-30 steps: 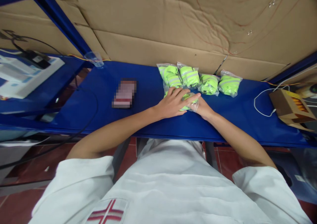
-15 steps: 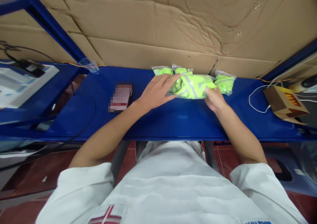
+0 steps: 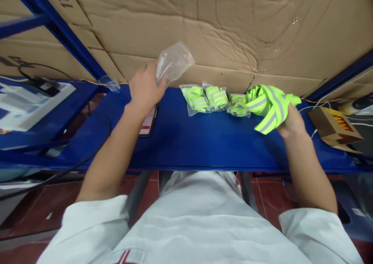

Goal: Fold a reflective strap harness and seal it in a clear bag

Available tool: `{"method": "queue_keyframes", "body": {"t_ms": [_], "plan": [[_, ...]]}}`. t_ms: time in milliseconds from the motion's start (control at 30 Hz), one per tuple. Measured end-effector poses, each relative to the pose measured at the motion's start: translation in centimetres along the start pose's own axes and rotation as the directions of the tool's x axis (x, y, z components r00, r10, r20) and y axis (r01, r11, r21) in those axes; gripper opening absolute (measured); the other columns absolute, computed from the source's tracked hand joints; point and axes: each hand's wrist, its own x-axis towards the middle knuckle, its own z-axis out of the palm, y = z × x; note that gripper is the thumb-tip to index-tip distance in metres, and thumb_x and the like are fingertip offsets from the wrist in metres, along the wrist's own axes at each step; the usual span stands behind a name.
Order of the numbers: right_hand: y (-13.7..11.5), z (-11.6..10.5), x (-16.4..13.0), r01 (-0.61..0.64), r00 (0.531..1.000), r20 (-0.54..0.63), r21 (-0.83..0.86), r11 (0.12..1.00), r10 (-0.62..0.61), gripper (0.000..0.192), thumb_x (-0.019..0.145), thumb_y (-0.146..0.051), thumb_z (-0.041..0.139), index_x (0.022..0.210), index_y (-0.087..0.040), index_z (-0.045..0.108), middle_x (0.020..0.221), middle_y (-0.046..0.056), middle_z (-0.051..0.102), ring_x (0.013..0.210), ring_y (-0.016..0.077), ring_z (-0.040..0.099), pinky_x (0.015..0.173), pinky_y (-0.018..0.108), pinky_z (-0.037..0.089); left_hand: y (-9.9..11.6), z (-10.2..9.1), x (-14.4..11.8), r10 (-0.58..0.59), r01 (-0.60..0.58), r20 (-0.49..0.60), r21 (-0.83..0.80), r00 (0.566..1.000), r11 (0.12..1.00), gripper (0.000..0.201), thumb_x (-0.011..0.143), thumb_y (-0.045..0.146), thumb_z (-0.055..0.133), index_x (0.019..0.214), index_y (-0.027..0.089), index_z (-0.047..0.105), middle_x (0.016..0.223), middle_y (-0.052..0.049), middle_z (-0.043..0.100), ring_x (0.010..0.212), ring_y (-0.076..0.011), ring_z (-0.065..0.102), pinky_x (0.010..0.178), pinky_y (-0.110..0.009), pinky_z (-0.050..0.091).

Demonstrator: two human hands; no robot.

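Observation:
My left hand (image 3: 147, 85) is closed on a clear plastic bag (image 3: 175, 62), raised over the back left of the blue table (image 3: 198, 147). The bag looks flat, with nothing inside. Out to the right, my right hand (image 3: 293, 120) grips a bundle of neon yellow-green reflective straps (image 3: 271, 104) with silver stripes; one end hangs loose. Between the hands, along the back of the table, lie three bagged bundles of the same kind: a left one (image 3: 196, 99), a middle one (image 3: 216, 97) and a right one (image 3: 238, 104), partly covered by the held straps.
A phone (image 3: 148, 124) lies partly hidden under my left forearm. A clear plastic cup (image 3: 110, 83) stands at the back left. To the right sits an open cardboard box (image 3: 335, 126) beside a white cable (image 3: 314, 133). Cardboard (image 3: 145, 34) walls the back.
The reflective straps have come out of their bag. My right hand has moved right with them, while my left hand has gone left and up with the bag.

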Motion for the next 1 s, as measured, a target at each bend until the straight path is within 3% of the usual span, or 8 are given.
{"method": "queue_keyframes", "body": {"t_ms": [100, 300, 400, 533, 633, 733, 800, 1000], "plan": [[1.5, -3.1, -2.7, -0.206, 0.976, -0.055, 0.057, 0.977, 0.21, 0.036, 0.068, -0.047, 0.088, 0.088, -0.021, 0.073, 0.106, 0.014, 0.079, 0.095, 0.0297, 0.075, 0.081, 0.041, 0.061, -2.5, 1.4, 1.9, -0.148, 0.144, 0.09, 0.048, 0.985, 0.988, 0.075, 0.092, 0.07, 0.059, 0.144, 0.016, 0.059, 0.124, -0.016, 0.072, 0.122, -0.0383, 0.063, 0.102, -0.058, 0.045], [3.6, -7.4, -5.9, -0.362, 0.931, -0.071, -0.05, 0.931, 0.358, 0.039, 0.054, -0.03, 0.096, 0.087, -0.021, 0.077, 0.099, 0.014, 0.078, 0.086, 0.0266, 0.072, 0.086, 0.045, 0.056, -5.1, 4.5, 2.2, -0.14, 0.115, 0.142, 0.167, 0.98, 0.979, 0.103, 0.084, 0.089, 0.048, 0.146, 0.008, 0.054, 0.138, -0.027, 0.064, 0.125, -0.044, 0.061, 0.1, -0.069, 0.044], [4.2, -9.3, -4.6, -0.293, 0.941, -0.19, -0.048, 0.955, 0.279, 0.063, 0.049, -0.029, 0.096, 0.109, -0.028, 0.076, 0.123, 0.015, 0.074, 0.103, 0.0277, 0.073, 0.095, 0.048, 0.055, -6.4, 5.3, 1.7, -0.054, 0.052, 0.017, 0.061, 0.998, 0.997, 0.114, 0.082, 0.096, 0.034, 0.155, 0.009, 0.047, 0.152, -0.026, 0.055, 0.141, -0.047, 0.048, 0.107, -0.071, 0.035], [3.8, -9.9, -3.5, 0.05, 0.885, -0.442, -0.223, 0.974, -0.146, 0.062, 0.063, -0.041, 0.089, 0.12, -0.026, 0.072, 0.137, 0.021, 0.068, 0.127, 0.0324, 0.068, 0.108, 0.056, 0.05, -5.6, 4.7, -0.1, 0.133, -0.146, -0.154, -0.08, 0.979, 0.986, 0.096, 0.091, 0.082, 0.034, 0.155, 0.013, 0.051, 0.151, -0.025, 0.057, 0.147, -0.0454, 0.044, 0.106, -0.068, 0.034], [1.8, -7.3, -4.8, 0.267, 0.853, -0.315, -0.422, 0.866, -0.416, 0.045, 0.086, -0.04, 0.073, 0.128, -0.026, 0.071, 0.134, 0.018, 0.07, 0.124, 0.0299, 0.07, 0.104, 0.054, 0.054, -2.1, 4.1, -1.8, 0.079, -0.078, 0.083, -0.015, 0.993, 0.997, 0.066, 0.101, 0.057, 0.033, 0.135, 0.011, 0.067, 0.137, -0.028, 0.065, 0.129, -0.0419, 0.062, 0.105, -0.061, 0.046], [-0.5, -2.6, -6.5, 0.398, 0.9, 0.06, -0.514, 0.76, -0.431, 0.025, 0.095, -0.038, 0.068, 0.114, -0.025, 0.077, 0.128, 0.016, 0.07, 0.126, 0.0307, 0.067, 0.1, 0.05, 0.057, 1.6, 5.4, -2.3, 0.064, -0.047, 0.365, -0.055, 0.929, 0.997, 0.064, 0.099, 0.062, 0.043, 0.127, 0.011, 0.07, 0.113, -0.022, 0.077, 0.113, -0.0397, 0.072, 0.103, -0.056, 0.052], [-1.6, 0.6, -6.9, 0.487, 0.873, 0.281, -0.447, 0.75, -0.399, 0.022, 0.098, -0.037, 0.066, 0.113, -0.026, 0.076, 0.129, 0.014, 0.069, 0.126, 0.0303, 0.067, 0.109, 0.053, 0.054, 3.1, 7.4, -1.9, 0.039, 0.044, 0.492, -0.156, 0.869, 0.987, 0.077, 0.094, 0.068, 0.055, 0.146, 0.011, 0.056, 0.125, -0.024, 0.073, 0.118, -0.0402, 0.071, 0.103, -0.055, 0.054], [-1.8, 7.1, -5.8, 0.622, 0.748, 0.501, -0.299, 0.724, -0.436, 0.031, 0.105, -0.04, 0.057, 0.131, -0.026, 0.067, 0.135, 0.014, 0.067, 0.132, 0.031, 0.062, 0.117, 0.053, 0.049, 2.7, 10.9, -1.0, 0.076, 0.127, 0.343, -0.534, 0.936, 0.836, 0.104, 0.087, 0.04, 0.074, 0.166, 0.011, 0.012, 0.138, -0.026, 0.065, 0.119, -0.0309, 0.071, 0.103, -0.05, 0.056]]}}
